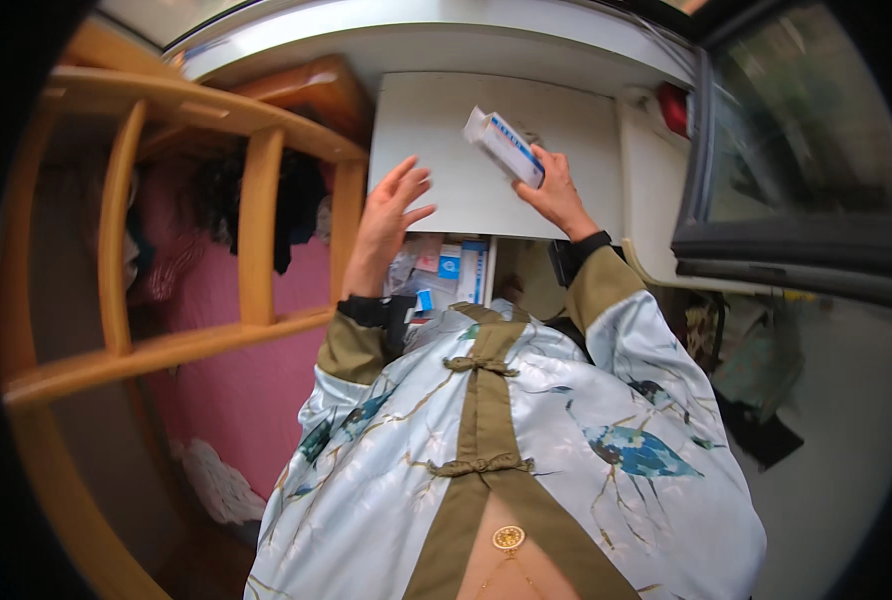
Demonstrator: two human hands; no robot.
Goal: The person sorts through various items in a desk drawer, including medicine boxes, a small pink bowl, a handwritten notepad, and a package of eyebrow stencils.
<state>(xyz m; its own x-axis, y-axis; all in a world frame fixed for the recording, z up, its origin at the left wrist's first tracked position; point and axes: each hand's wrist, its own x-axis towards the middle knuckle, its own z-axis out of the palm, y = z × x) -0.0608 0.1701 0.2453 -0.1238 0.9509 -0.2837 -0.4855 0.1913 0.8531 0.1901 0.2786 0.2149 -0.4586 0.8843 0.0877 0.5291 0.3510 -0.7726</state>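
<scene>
In my right hand [559, 197] is a small white and blue carton [510, 152], held by its near end above a white tabletop [436, 130]. The flap at the carton's far end stands up. My left hand [391, 215] is raised near the tabletop's left edge, empty, with its fingers apart. Below it is a pulled-out drawer [491, 270] with plastic bags, a blue and white box [474, 268] and other small packets inside. My body covers the drawer's near part.
To the left rises a wooden ladder [259, 230] by a bed with a pink sheet [226, 350]. An opened dark-framed window [801, 140] juts in at the right, above a pale surface [656, 190]. A windowsill [446, 40] runs along the back.
</scene>
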